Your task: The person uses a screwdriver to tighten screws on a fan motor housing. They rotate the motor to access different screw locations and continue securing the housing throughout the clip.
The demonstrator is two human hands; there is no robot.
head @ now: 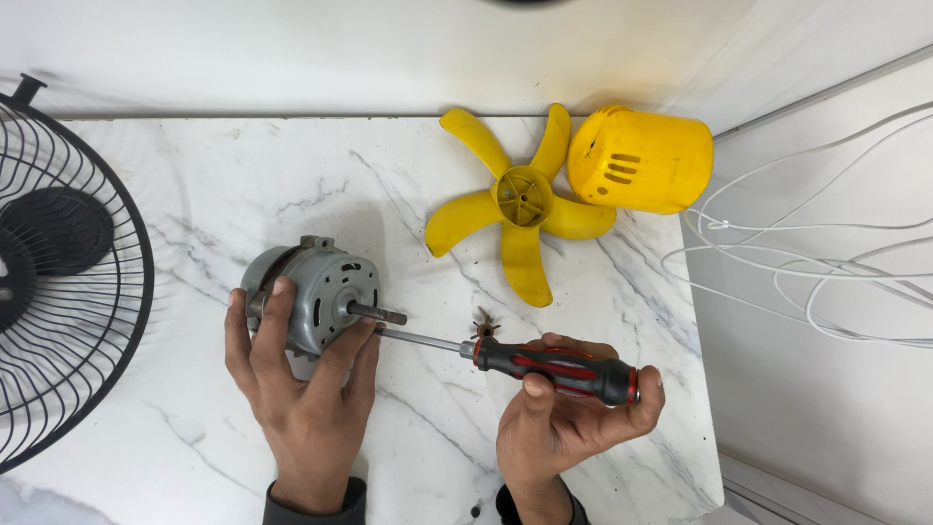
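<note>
My left hand [301,389] grips a grey metal fan motor [316,292] on the white marble table [194,194], with the motor's shaft pointing right. My right hand [559,418] holds a screwdriver [544,365] by its black and red handle. The screwdriver's metal blade reaches left and its tip meets the motor's front face just below the shaft. A small brown star-shaped part [484,326] lies on the table just above the screwdriver.
A yellow fan blade [523,199] lies at the back of the table beside a yellow motor cover [641,160]. A black wire fan guard [68,262] stands at the left edge. White cables [807,262] lie off the table's right side.
</note>
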